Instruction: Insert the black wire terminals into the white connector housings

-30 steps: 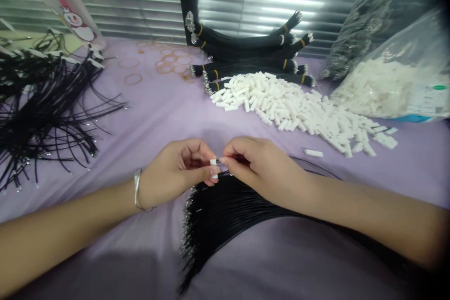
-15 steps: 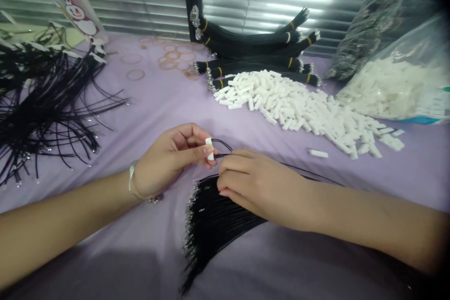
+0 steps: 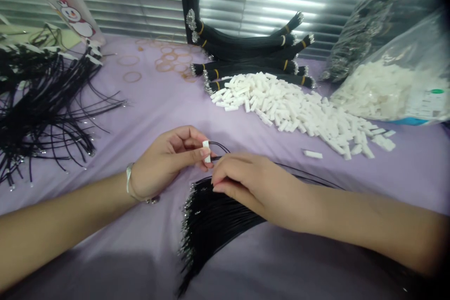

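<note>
Left hand [image 3: 165,161] was closed in a pinch, thumb against fingers, with the right hand [image 3: 258,187] curled just beside it; couldn't honestly tell whether the right fingertips had hold of anything. Both were over a big purple-covered tabletop [image 3: 151,112]. Off to the left sat a messy pile of black wires [image 3: 42,103], some with white ends, and at the far right a clear bag [image 3: 379,91] full of white pieces. Partly covered by the right hand was a fan of black wires [image 3: 218,225], silvery tips pointing left. Further back, a white heap [image 3: 295,105] spread out in front of some banded black bundles [image 3: 246,49]. Near the left pile stood a cup [image 3: 75,16] with a red straw, tilted in view, then some thin tan loops [image 3: 172,60] lying flat. Smallest of all, the white connector [image 3: 206,146] was between the left thumb and fingers, thin black leads [image 3: 220,144] running from it toward the right hand.
</note>
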Demonstrator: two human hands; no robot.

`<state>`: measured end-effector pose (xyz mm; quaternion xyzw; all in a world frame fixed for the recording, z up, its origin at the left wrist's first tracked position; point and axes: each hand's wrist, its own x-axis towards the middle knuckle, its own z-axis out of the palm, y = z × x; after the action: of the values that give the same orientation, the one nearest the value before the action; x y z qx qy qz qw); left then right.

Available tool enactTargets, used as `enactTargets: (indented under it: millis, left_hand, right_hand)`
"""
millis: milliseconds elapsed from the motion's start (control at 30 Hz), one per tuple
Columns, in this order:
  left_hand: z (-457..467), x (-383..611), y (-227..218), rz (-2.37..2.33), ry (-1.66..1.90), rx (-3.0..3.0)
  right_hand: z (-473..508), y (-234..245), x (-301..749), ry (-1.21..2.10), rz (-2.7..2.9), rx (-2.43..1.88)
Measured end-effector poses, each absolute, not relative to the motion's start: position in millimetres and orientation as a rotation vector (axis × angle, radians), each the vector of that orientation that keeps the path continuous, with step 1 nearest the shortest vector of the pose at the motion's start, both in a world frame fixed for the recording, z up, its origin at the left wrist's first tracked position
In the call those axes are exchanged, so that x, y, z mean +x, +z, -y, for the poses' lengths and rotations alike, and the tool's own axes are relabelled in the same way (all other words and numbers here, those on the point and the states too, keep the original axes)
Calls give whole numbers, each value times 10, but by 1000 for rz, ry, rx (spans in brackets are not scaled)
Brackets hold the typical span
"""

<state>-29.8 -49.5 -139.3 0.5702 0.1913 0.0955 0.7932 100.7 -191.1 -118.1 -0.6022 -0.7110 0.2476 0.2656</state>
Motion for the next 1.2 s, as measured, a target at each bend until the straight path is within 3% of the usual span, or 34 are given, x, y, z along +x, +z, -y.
enactTargets:
  millis: [200, 400, 633, 1200]
  left_hand:
    - [507, -305, -1372, -425, 182, 1246]
    - [504, -317, -1386, -379, 163, 1225]
    - [493, -329, -1389, -361, 162, 1256]
    - [487, -342, -1424, -384, 159, 1366]
  right_hand:
    - [1944, -1158, 1024, 637, 1725, -1661]
    - [1921, -1193, 1126, 379, 1522, -1508]
    - [1877, -1222, 1187, 222, 1740, -1539]
    - [1817, -1266, 1201, 420, 1854, -1626]
